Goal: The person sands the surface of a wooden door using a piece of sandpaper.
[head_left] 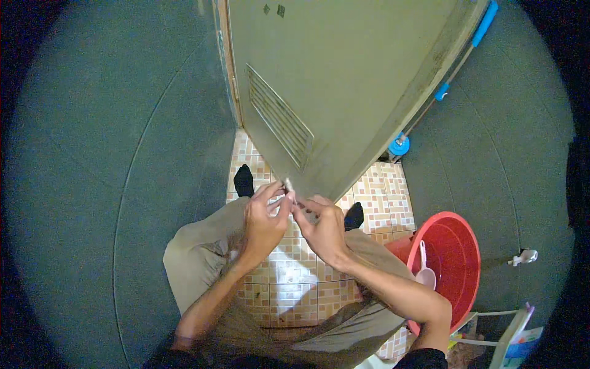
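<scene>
Both hands meet in front of me above my spread knees, their fingertips almost touching. My left hand (265, 216) pinches a small whitish thing (288, 184) between thumb and fingers; it looks thin and soft, but its kind cannot be made out. From the other side my right hand (324, 229) closes thumb and fingers at the lower end of the same thing. Its fingers partly hide what lies between the hands. Below them are my beige trousers (190, 258), and my feet in black socks (244, 181) rest on the tiles.
A greenish door (344, 74) with a slatted vent (279, 117) stands ahead. At right, a red tub (452, 234) holds a pink dipper (425, 275). A blue-handled pole (484, 24) leans behind the door. A white tap (523, 257) juts from the dark wall. Patterned tiles (294, 270) cover the floor.
</scene>
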`<state>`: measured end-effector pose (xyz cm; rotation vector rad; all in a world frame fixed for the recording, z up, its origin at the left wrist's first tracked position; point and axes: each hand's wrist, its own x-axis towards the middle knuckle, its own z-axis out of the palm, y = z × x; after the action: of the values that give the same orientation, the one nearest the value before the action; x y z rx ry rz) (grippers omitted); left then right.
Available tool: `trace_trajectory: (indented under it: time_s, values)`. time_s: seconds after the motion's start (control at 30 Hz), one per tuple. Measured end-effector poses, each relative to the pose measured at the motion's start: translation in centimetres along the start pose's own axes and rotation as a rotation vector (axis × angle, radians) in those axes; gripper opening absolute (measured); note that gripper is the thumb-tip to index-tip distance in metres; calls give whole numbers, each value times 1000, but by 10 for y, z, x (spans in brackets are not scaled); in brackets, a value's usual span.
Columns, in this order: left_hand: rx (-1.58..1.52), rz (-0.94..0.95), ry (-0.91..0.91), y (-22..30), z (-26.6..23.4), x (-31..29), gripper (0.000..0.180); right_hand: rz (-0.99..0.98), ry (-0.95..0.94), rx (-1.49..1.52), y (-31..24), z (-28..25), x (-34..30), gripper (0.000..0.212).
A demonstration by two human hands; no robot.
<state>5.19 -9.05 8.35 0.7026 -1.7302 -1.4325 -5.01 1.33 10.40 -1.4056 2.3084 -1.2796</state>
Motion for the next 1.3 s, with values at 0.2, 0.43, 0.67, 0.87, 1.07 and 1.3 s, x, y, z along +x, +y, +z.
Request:
trace_trajectory:
  time_s: [0.2,0.43,0.67,0.87,1.07,1.3]
  values:
    - [-390,-274,-85,-2,1,-5,28,-345,58,-322,-3,-3,-3,13]
    - [-480,-302,0,-46,11,-2,25,-380,-114,-518,-20,-19,1,17]
    - [-105,0,227,-56,76,15,36,-109,780,61,-40,-89,44,38]
    - [-38,166,103,-26,139,16,62,101,493,794,3,-73,75,58]
    - [-4,-34,35,-28,151,18,85,75,518,840,19,-69,66,64]
    - [-154,-189,-149,-58,142,33,86,23,534,804,24,-53,64,61]
